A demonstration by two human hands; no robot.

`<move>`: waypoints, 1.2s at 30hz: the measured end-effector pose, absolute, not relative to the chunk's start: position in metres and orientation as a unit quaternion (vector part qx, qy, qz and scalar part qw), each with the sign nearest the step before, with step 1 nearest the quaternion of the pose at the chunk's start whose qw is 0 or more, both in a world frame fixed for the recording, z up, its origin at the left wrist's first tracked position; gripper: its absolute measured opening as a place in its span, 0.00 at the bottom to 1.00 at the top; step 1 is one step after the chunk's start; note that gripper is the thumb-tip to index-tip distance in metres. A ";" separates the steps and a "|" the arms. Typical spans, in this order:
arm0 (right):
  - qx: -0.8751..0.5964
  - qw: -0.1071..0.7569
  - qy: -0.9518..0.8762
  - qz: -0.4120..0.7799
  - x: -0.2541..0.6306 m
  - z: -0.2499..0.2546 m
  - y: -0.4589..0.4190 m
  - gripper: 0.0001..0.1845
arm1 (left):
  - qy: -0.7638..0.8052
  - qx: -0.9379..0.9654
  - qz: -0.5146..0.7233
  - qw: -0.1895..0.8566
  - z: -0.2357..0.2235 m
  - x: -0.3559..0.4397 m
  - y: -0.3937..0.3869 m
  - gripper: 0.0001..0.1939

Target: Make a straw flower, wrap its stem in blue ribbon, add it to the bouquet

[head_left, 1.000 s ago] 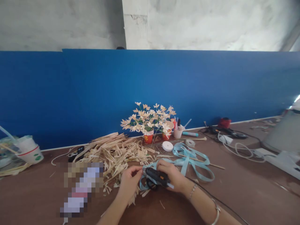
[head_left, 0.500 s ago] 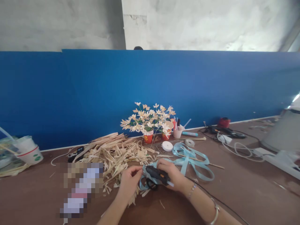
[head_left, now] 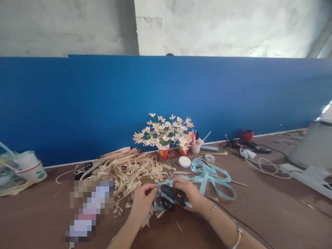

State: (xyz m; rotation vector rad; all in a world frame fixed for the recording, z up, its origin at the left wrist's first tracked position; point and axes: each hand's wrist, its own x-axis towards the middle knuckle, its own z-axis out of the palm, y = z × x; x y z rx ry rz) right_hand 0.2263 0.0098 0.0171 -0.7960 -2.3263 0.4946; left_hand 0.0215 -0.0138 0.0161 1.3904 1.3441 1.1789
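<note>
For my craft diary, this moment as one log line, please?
right hand: holds black glue gun | left hand: near its front | blue ribbon: loops on table

Dark rounded shape [head_left: 169, 54] above blue partition [head_left: 166, 90], upper middle of frame: slid right along top edge, was left of the pale wall's [head_left: 153, 31] left edge, now right of it. Pokes up less than one picture ago. Whole view drifted a hair, contents slightly left.

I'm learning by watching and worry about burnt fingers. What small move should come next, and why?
Probably ease the left hand slightly back: its fingertips look very close to the front end of the glue gun, held in the right hand, and that end may be hot.
</note>
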 end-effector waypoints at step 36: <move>-0.295 0.386 -0.870 0.078 0.224 0.024 -0.002 0.08 | 0.540 0.556 0.487 0.401 0.014 0.021 -0.013 0.12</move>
